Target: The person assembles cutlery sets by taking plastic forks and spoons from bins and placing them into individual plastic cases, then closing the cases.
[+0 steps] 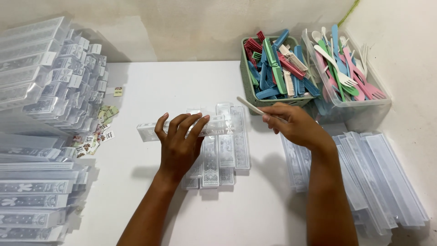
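Here the left hand (180, 141) presses a clear sleeve (150, 131) flat, long axis running left to right across the desk (182, 86), open end toward the right hand (296, 125), which pinches a pale comb (249, 105) just beside that end, baskets of combs (273, 68) beyond.

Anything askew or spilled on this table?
Small printed paper labels lie scattered loose beside the stacked clear boxes at left, one label off alone. The left hand holds a clear sleeve crosswise over the sleeve pile. Nothing looks damaged.
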